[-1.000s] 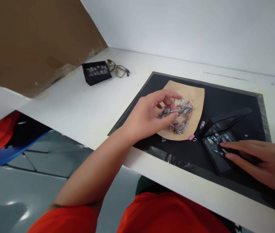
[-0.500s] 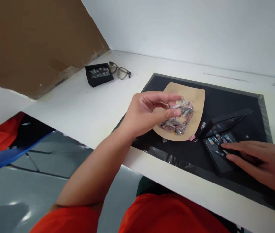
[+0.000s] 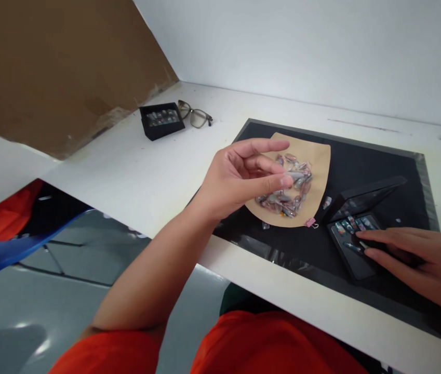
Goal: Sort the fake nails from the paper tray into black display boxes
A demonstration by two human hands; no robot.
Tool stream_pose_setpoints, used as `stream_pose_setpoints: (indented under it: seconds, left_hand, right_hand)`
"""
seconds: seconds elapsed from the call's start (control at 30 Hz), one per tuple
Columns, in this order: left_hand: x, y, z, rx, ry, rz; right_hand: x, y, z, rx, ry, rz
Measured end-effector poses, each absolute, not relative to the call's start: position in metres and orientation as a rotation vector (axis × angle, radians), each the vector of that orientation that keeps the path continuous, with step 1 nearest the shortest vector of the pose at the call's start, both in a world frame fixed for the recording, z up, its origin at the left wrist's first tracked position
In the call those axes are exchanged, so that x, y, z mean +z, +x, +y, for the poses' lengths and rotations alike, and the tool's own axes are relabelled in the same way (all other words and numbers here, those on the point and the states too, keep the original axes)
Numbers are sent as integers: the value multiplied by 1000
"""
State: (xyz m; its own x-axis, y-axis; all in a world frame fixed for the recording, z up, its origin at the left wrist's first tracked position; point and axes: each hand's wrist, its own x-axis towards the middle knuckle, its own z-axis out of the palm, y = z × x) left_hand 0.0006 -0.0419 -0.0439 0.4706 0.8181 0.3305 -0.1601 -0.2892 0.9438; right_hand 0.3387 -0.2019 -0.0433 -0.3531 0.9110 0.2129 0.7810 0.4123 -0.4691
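Note:
My left hand [image 3: 239, 176] is raised over a pile of press-on nails [image 3: 278, 200] on a tan sheet of paper [image 3: 317, 156]. Its thumb and a finger pinch a pale grey press-on nail [image 3: 292, 175], while the index finger points outward. At the right, my right hand [image 3: 423, 259] reaches over an open black case [image 3: 360, 267]. A thin, light press-on nail [image 3: 362, 244] shows edge-on between its thumb and index finger. Dark, patterned press-on nails [image 3: 355, 224] lie in a row in the case, and its lid [image 3: 368, 197] stands tilted up behind them.
The black mat [image 3: 384, 161] is taped to a white table [image 3: 127, 182]. A pink binder clip [image 3: 310, 222] grips the paper's edge. Another black case [image 3: 161, 120] with nails and a pair of glasses [image 3: 196, 115] sit back left, near a brown panel [image 3: 68, 62].
My left index finger has lifted away from the thumb, and the grey press-on nail now shows more plainly in the pinch. My right hand has stayed nearly still at the case.

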Motion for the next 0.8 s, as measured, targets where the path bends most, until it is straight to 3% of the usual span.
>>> stream_pose_setpoints:
  seconds: [0.47, 0.7, 0.8]
  left_hand:
    - [-61, 11, -24, 1642, 1515, 570]
    - [-43, 31, -89, 2123, 1967, 591]
    - [-41, 42, -120, 2160, 2001, 637]
  right_hand:
    - [-45, 338, -200, 239, -1394, -2274]
    - [-32, 325, -208, 34, -1352, -2082]
    - [-26, 317, -213, -37, -1342, -1962]
